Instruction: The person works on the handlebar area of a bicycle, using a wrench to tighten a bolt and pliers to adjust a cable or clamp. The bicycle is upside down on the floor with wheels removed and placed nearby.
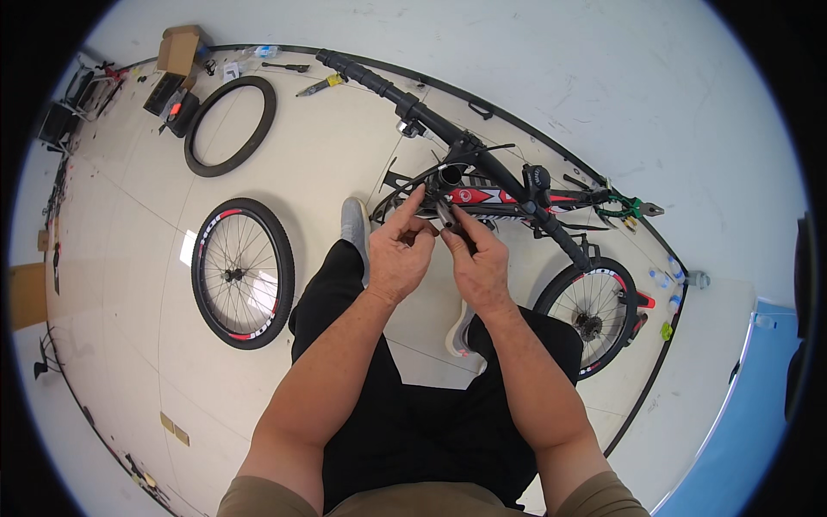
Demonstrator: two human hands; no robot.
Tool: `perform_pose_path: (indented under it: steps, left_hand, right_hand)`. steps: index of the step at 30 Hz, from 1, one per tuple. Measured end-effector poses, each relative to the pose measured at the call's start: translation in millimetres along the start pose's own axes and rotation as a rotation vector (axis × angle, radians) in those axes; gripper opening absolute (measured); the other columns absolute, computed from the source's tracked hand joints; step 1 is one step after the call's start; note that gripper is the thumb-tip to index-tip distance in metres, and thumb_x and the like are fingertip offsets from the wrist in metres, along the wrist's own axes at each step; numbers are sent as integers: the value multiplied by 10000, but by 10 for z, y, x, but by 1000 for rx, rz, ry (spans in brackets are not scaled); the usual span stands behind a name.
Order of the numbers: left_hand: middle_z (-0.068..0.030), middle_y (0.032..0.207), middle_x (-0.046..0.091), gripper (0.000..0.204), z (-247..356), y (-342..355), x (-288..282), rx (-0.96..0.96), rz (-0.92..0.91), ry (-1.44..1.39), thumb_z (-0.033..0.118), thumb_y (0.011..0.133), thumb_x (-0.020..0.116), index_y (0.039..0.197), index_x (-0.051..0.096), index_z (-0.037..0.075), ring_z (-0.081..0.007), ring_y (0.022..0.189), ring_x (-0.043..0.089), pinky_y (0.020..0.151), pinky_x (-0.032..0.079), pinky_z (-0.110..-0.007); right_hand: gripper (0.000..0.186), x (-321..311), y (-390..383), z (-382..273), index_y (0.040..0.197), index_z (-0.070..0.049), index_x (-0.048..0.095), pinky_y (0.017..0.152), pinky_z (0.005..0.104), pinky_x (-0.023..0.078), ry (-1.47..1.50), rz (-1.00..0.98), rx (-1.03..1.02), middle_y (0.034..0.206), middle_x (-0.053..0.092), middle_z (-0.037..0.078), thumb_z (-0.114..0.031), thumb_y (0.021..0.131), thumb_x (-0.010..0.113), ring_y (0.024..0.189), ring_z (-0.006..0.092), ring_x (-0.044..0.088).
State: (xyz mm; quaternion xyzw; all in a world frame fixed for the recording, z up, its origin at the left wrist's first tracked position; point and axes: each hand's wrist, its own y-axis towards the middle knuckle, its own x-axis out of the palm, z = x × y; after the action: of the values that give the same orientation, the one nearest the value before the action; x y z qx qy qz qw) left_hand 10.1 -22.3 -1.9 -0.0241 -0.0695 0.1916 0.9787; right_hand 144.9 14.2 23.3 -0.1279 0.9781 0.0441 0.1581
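In front of my knees a black, red and white bicycle frame (495, 197) leans with its handlebar (435, 121) slanting across it. A short grey metal tube-like part (445, 215) sits between my two hands; its exact kind is unclear. My right hand (482, 267) is closed on this part, thumb and forefinger at its side. My left hand (402, 258) is closed too, with the forefinger stretched up against the dark parts beside it and the other fingers curled. What the left fingers pinch is hidden. Just above the hands shows a round black tube end (450, 175).
A loose wheel (241, 274) stands to my left, with a bare tyre (231, 127) lying beyond it. The rear wheel (589, 323) is by my right knee. Green-handled pliers (637, 208), plastic bottles (674, 284) and a cardboard box (179, 53) lie along the walls.
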Motion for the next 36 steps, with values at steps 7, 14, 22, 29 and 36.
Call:
perform_pose_path:
  steps: [7, 14, 22, 29, 36]
  left_hand:
    - [-31, 871, 693, 623, 1, 0, 8, -5, 1, -15, -45, 844, 582, 1454, 519, 65, -73, 792, 614, 776, 508, -231]
    - [-41, 888, 694, 633, 7, -3, 0, -15, -12, 3, -58, 845, 569, 1463, 501, 56, -80, 814, 617, 797, 508, -242]
    - [-63, 928, 707, 647, 3, 3, -19, 10, -31, 57, -74, 849, 550, 1480, 469, 41, -87, 839, 633, 820, 519, -254]
    - [-59, 916, 708, 634, 24, 0, -18, -3, -24, 57, -67, 847, 558, 1468, 486, 38, -84, 832, 633, 824, 519, -253]
    - [-61, 913, 702, 647, 45, 1, -16, -38, -34, 48, -66, 849, 547, 1482, 466, 38, -91, 847, 640, 831, 513, -249]
  right_hand:
    - [368, 22, -7, 36, 1282, 60, 604, 796, 305, 530, 17, 16, -4, 1034, 691, 164, -72, 944, 664, 907, 205, 668]
    - [335, 32, -4, 14, 1245, 60, 610, 783, 314, 532, 22, -1, 6, 1014, 703, 162, -121, 967, 653, 884, 210, 678]
    - [311, 68, 2, 28, 1223, 38, 616, 765, 322, 535, -14, 19, 13, 1014, 700, 156, -135, 968, 657, 868, 208, 678]
    - [320, 83, -2, 48, 1225, 39, 616, 766, 324, 534, -2, 35, -30, 1018, 695, 156, -157, 974, 655, 861, 207, 671]
    - [309, 91, -2, 63, 1206, 36, 613, 764, 369, 532, -103, 50, -97, 1003, 692, 202, -205, 1015, 582, 863, 312, 682]
